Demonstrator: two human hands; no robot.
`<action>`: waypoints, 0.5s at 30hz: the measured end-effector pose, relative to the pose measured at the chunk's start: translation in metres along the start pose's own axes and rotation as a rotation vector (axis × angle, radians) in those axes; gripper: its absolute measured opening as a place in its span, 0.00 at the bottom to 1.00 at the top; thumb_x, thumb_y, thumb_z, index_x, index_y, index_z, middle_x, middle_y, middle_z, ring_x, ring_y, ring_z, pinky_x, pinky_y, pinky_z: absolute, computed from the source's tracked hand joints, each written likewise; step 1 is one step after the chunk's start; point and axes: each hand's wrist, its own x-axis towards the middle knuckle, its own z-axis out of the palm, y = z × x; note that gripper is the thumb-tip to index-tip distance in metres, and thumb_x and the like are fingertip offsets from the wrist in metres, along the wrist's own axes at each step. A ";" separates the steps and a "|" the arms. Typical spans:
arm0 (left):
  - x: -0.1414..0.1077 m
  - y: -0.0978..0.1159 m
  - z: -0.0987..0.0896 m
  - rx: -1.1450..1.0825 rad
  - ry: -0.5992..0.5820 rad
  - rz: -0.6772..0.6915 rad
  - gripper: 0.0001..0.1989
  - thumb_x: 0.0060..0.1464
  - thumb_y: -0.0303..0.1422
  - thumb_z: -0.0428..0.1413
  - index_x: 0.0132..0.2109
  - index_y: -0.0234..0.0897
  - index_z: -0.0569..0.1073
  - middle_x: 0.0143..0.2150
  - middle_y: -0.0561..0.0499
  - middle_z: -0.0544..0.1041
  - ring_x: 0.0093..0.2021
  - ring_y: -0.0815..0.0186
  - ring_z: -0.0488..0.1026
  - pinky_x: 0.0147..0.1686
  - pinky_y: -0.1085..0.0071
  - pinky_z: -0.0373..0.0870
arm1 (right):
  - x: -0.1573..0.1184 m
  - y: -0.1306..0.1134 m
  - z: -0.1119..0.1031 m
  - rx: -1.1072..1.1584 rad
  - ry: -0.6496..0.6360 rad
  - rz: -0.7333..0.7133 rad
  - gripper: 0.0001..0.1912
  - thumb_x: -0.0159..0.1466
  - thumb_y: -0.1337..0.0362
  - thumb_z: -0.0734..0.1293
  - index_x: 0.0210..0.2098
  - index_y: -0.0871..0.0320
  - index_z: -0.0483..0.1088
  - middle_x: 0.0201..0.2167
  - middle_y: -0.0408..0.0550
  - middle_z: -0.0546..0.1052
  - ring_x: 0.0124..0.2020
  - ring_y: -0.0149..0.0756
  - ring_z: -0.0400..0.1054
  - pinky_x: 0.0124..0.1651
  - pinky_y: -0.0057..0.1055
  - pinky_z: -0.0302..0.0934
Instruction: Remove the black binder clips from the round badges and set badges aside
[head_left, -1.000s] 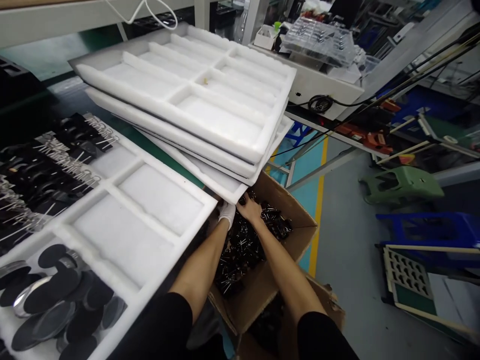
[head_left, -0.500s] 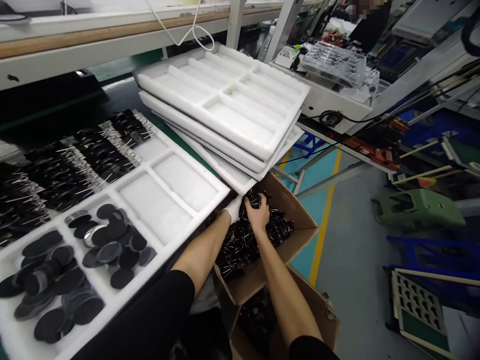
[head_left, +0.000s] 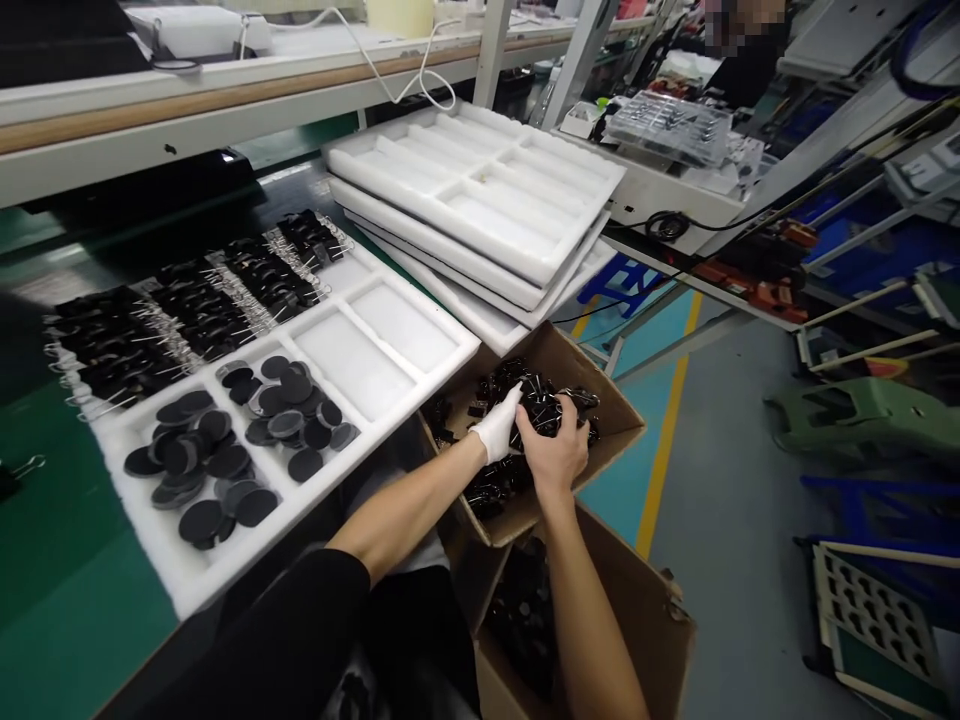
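Over a cardboard box (head_left: 622,405) of black clips with metal wires, my left hand (head_left: 498,425), in a white glove, and my bare right hand (head_left: 555,445) are cupped around a pile of black clips (head_left: 541,402). Both hands are closed on the clips from either side. To the left lies a white foam tray (head_left: 349,365). Black round discs (head_left: 289,400) fill two of its compartments, and rows of black clips (head_left: 202,310) with wire ends stand along its far side.
Stacked white foam trays (head_left: 480,190) overhang the box's far side. A second cardboard box (head_left: 637,590) with dark parts stands nearer. A green stool (head_left: 862,410) and a shelf frame (head_left: 495,50) are around; a person is at the top right.
Both hands have risen from among the clips and now hold a pile between them. The view has shifted, so the trays appear farther right and more of the left tray shows.
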 end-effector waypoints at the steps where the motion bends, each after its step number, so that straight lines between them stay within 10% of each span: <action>1: -0.009 0.004 0.005 -0.021 -0.004 -0.008 0.39 0.52 0.70 0.51 0.58 0.47 0.76 0.66 0.44 0.76 0.65 0.44 0.71 0.63 0.42 0.68 | -0.002 -0.004 -0.008 -0.004 0.038 -0.011 0.38 0.63 0.42 0.71 0.66 0.55 0.69 0.57 0.67 0.72 0.55 0.64 0.72 0.56 0.53 0.68; 9: -0.097 0.078 0.046 -0.150 -0.141 0.124 0.34 0.58 0.65 0.51 0.54 0.45 0.78 0.58 0.47 0.81 0.61 0.51 0.75 0.63 0.46 0.70 | 0.010 -0.069 -0.091 0.006 0.316 -0.257 0.38 0.57 0.43 0.75 0.61 0.55 0.74 0.50 0.64 0.75 0.49 0.62 0.73 0.49 0.55 0.69; 15: -0.169 0.142 0.024 -0.235 -0.201 0.384 0.33 0.62 0.61 0.51 0.59 0.40 0.75 0.63 0.44 0.77 0.63 0.51 0.74 0.63 0.50 0.72 | 0.003 -0.159 -0.134 0.058 0.330 -0.529 0.36 0.60 0.43 0.73 0.62 0.54 0.70 0.52 0.64 0.73 0.53 0.61 0.70 0.49 0.55 0.68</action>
